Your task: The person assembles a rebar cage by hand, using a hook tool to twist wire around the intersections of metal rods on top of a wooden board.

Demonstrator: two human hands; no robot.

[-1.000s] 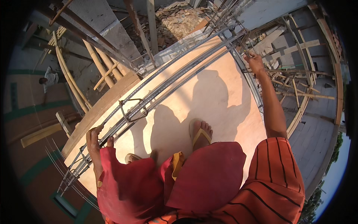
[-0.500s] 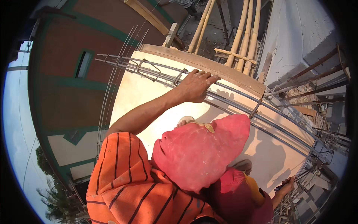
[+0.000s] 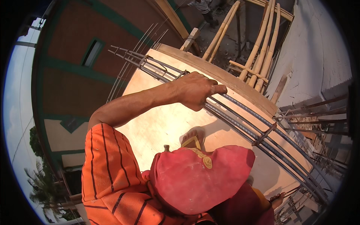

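My left hand (image 3: 198,90), on the arm with the orange striped sleeve (image 3: 108,161), is closed around the upper bars of a long rebar cage (image 3: 240,123). The cage is several ribbed steel bars tied with square stirrups, running diagonally across a pale plywood sheet (image 3: 150,108). Low at the right, my right hand (image 3: 276,199) is partly hidden behind my knee. Its fingers are curled near some thin rods, and I cannot make out what they hold. My red-clothed knee (image 3: 202,176) covers the middle, with my sandalled foot (image 3: 193,138) on the plywood beyond it.
A wooden board (image 3: 221,77) edges the plywood at the far side. Bamboo poles (image 3: 258,52) stand beyond it, with a person (image 3: 205,9) farther back. Upright rebar (image 3: 129,62) rises at the left. A grey wall (image 3: 318,45) and scattered rubble (image 3: 303,206) lie to the right.
My view has shifted, and my knee has moved down, uncovering more of my foot. My left hand keeps its grip on the rebar cage. My right hand now shows lower and more hidden.
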